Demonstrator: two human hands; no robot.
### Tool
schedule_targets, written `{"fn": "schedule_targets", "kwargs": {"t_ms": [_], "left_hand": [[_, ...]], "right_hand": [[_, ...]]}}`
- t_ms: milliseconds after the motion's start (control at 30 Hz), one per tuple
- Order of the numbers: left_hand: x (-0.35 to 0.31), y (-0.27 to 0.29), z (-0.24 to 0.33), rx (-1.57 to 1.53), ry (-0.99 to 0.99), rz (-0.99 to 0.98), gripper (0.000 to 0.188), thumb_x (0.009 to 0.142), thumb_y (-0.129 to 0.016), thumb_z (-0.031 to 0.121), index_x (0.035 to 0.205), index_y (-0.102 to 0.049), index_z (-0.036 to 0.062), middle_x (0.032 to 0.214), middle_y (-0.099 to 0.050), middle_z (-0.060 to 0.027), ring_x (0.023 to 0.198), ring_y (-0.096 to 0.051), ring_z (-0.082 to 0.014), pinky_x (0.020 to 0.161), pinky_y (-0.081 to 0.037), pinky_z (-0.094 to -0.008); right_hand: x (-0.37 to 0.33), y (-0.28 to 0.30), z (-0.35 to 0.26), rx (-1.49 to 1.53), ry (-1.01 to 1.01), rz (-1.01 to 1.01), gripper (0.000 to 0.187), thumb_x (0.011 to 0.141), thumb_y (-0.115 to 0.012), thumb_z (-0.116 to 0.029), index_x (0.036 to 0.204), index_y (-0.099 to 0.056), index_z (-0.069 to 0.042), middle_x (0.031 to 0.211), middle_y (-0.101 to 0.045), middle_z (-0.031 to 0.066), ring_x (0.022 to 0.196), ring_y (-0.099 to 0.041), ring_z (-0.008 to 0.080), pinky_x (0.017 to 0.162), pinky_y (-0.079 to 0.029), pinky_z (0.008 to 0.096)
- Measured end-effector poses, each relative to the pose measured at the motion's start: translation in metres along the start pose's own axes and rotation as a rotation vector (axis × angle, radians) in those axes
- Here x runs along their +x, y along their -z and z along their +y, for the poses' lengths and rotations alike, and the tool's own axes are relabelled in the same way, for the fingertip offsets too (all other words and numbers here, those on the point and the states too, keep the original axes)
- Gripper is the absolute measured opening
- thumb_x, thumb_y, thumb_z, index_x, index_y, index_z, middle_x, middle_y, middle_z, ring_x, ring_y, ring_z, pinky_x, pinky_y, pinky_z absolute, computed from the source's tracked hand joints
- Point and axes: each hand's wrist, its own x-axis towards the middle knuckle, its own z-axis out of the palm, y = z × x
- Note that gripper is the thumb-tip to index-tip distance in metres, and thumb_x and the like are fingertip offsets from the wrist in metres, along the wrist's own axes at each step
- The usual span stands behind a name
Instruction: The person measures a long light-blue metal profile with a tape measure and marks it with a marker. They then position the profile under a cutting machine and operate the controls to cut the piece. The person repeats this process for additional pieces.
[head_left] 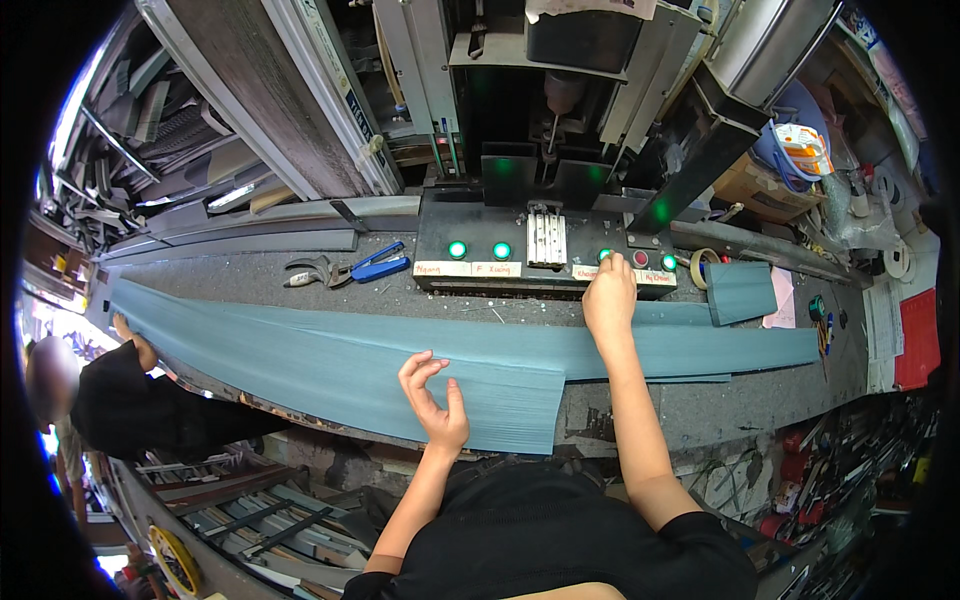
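Over the near edge of a long blue-green, finely lined sheet (500, 400), my left hand (436, 402) is raised with its fingers curved and apart, holding nothing. My right hand (610, 300) reaches forward to the black control box (470, 230). Its fingers are bunched, and the fingertips touch a green lit button (606, 256); nothing shows in its grip. Two more green buttons sit at the left of the box, and a red button (640, 258) is just right of my fingertips. A second blue-green strip (710, 350) lies under my right forearm.
Blue-handled pliers (380, 262) lie left of the box. A drill-like spindle (552, 125) hangs above it. To the right are a tape roll (704, 268) and a folded blue-green piece (741, 293). Another person's hand (138, 342) rests at the sheet's far left end.
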Motion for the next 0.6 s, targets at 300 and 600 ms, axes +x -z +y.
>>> {"fn": "schedule_targets", "kwargs": {"t_ms": [300,600], "left_hand": [[0.0007,0.0000,-0.0011,0.017,-0.011,-0.001,0.041,0.085,-0.053,-0.008,0.122,-0.048,0.0053,0.131,-0.042,-0.0138,0.103,-0.056,-0.0206,0.092,-0.043,-0.0367],[0.0011,-0.0006,-0.0007,0.010,-0.006,-0.005,0.042,0.084,-0.052,-0.009,0.123,-0.047,0.0053,0.131,-0.042,-0.0139,0.104,-0.056,-0.0206,0.092,-0.043,-0.0369]], "right_hand": [[0.0002,0.0009,-0.0010,-0.015,-0.012,-0.008,0.026,0.077,-0.056,0.005,0.101,-0.062,0.012,0.110,-0.060,0.0213,0.103,-0.057,0.0356,0.093,-0.046,0.0419],[0.0002,0.0004,-0.0003,-0.033,-0.002,-0.007,0.026,0.077,-0.057,0.005,0.102,-0.063,0.011,0.110,-0.060,0.0204,0.103,-0.057,0.0347,0.093,-0.046,0.0411]]}}
